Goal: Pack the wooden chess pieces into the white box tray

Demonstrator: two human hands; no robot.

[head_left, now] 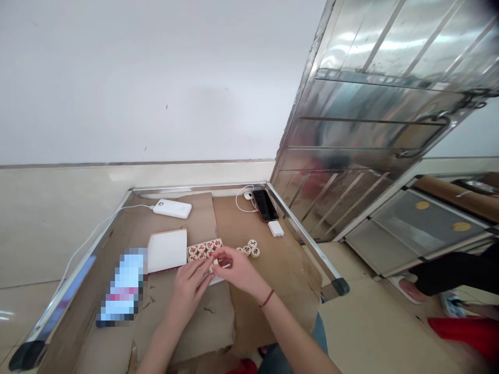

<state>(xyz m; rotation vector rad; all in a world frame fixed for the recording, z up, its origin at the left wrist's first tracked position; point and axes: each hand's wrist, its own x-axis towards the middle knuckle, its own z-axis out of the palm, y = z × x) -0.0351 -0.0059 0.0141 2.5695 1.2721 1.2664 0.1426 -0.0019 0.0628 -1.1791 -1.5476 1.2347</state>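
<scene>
Your hands meet near the middle of the table: the left hand [189, 283] and right hand [234, 267] pinch 1 round piece [215, 263] between their fingertips, just over the near edge of the box [205, 250]. You look to be filling the box, which already shows 2 rows of pieces. Next, the held piece needs setting flat into an open slot. 3 loose pieces [250, 249] lie right of the box; the lid [167, 250] lies left.

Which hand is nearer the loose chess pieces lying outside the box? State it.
Right. The right hand sits just beside the loose chess pieces, below-left of them; the left hand is farther off, beyond the right.
</scene>
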